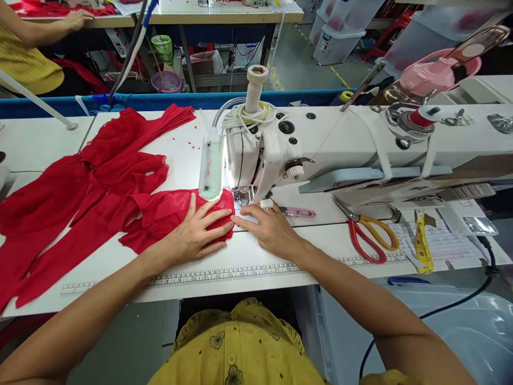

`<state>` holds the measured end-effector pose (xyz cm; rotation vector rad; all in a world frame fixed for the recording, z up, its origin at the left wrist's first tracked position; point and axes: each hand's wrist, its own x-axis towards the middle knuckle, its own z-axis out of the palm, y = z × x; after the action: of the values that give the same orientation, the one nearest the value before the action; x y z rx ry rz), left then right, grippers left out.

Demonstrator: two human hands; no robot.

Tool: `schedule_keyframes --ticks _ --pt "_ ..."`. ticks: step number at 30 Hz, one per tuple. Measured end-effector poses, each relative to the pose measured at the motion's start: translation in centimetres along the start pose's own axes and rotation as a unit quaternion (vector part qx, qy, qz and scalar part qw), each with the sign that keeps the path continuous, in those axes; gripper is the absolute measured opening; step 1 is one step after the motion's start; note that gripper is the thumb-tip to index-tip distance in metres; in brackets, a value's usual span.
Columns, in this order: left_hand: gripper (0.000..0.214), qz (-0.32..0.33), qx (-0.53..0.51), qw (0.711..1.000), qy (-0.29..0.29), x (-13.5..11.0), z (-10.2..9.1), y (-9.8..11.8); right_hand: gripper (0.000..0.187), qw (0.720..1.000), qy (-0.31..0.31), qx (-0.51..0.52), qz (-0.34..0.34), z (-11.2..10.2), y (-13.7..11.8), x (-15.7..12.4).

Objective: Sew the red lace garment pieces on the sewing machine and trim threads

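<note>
"State of the left hand?"

"The left hand lies palm down, fingers extended and slightly spread, flat on the red cloth. It presses on the cloth without gripping it."

"And the right hand?"

"The right hand is palm down, fingers partly bent, its foremost fingertip at the cloth's near right edge. Whether it pinches anything, I cannot tell."

"Position of the cloth?"

"On the worktop, under the left hand and running out to its left. Its right end is just beside the metal foot of the sewing machine, beyond the gap between the hands. Whether the edge goes under the foot cannot be made out."

"Other items?"

"A pale plate hangs just beyond the left fingertips. More red fabric is heaped left of that hand. Pink snips lie just right of the right hand; scissors with red and yellow handles lie further right, then a yellow tape measure on papers. A printed ruler runs along the worktop, nearer the person than both hands."

"Anyone else?"

"A co-worker's hand rests at another worktop, far beyond the left hand."
</note>
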<state>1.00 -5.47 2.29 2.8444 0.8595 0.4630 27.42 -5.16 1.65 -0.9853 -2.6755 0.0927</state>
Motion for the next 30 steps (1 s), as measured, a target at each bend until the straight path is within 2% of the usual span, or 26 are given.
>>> schedule_keyframes --ticks 11,18,22,27,30 --pt "0.037 -0.024 0.005 1.0 -0.008 0.9 0.2 -1.1 0.064 0.998 0.023 -0.046 0.04 0.8 0.4 0.6" --pt "0.037 -0.031 0.012 0.998 -0.048 2.3 0.3 -2.3 0.048 0.992 0.116 -0.026 0.053 1.1 1.3 -0.1" --pt "0.039 -0.019 0.01 0.999 -0.046 3.0 0.3 -3.2 0.045 0.992 0.115 -0.005 0.058 1.2 1.7 -0.2" --pt "0.042 -0.035 -0.004 0.995 -0.09 3.1 0.0 -3.4 0.045 0.991 0.125 0.015 0.054 1.4 1.8 -0.1" --pt "0.044 -0.044 -0.019 0.994 -0.094 3.1 0.0 -3.4 0.045 0.99 0.13 0.019 0.053 1.3 1.7 -0.1"
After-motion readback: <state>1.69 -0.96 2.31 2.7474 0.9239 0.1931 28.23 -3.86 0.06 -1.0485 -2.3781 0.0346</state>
